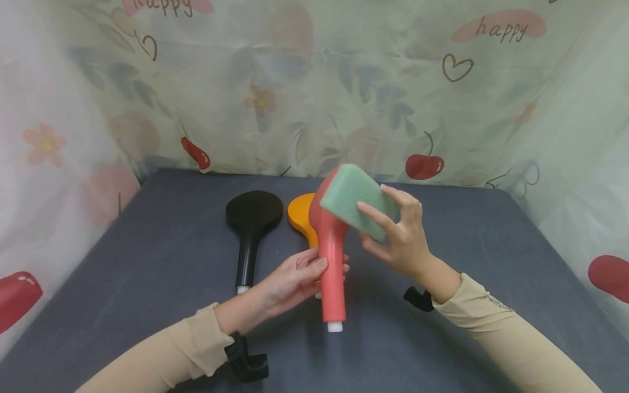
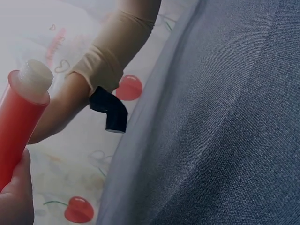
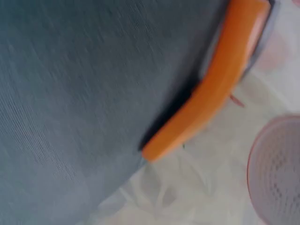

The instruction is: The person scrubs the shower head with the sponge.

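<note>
My left hand (image 1: 295, 279) grips the handle of a coral-red shower head (image 1: 332, 273), held raised above the table with its white threaded end pointing down and toward me. In the left wrist view that threaded end (image 2: 37, 77) shows close up. My right hand (image 1: 407, 234) holds a pale green sponge (image 1: 351, 196) between spread fingers and thumb. The sponge overlaps the right side of the red head in the head view and hides part of it. The right wrist view shows the pale perforated face (image 3: 279, 173) of the red shower head; neither sponge nor right hand appears there.
A black shower head (image 1: 253, 215) lies to the left on the dark grey tabletop (image 1: 162, 256). An orange shower head (image 1: 301, 212) lies behind the red one, partly covered by it and by my left hand. Printed curtains (image 1: 319, 109) enclose the back and sides.
</note>
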The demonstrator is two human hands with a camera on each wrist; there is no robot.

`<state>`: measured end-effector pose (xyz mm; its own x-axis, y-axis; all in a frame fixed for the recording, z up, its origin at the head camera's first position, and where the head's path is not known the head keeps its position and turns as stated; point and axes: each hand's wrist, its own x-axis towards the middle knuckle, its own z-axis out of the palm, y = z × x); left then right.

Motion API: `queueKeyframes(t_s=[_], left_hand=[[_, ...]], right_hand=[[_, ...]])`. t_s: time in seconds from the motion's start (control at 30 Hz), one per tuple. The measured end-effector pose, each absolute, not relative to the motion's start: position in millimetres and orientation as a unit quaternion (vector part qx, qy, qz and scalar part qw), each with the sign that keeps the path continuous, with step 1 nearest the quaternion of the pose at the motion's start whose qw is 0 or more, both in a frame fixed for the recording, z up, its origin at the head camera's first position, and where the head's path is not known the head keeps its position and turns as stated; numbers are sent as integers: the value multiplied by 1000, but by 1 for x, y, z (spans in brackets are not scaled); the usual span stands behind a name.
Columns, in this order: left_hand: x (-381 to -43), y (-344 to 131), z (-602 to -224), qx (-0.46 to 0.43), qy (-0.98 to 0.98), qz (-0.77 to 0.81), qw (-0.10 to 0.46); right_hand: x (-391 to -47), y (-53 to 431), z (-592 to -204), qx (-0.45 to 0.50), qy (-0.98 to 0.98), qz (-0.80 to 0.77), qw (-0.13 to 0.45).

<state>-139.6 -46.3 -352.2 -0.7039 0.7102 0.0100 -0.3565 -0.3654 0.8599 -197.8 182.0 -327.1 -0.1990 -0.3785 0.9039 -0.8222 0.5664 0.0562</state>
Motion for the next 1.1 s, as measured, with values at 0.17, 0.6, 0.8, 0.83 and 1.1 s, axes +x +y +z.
queueKeyframes(t_s=[0.17,0.6,0.8,0.83,1.1], left_hand=[[-139,-47,-353,205,461,793,343],[-141,-49,-353,220,462,790,338],[-142,-51,-354,233,463,783,344],[-142,-51,-355,236,463,782,345],[-141,-52,-354,246,469,772,351]], right_hand=[[-210,188,-315,343,-764,310,450],[-196,181,-327,421,-721,255,487],[-204,184,-315,377,-739,327,453],[-206,184,-312,368,-743,342,443],[-209,185,-304,326,-753,414,395]])
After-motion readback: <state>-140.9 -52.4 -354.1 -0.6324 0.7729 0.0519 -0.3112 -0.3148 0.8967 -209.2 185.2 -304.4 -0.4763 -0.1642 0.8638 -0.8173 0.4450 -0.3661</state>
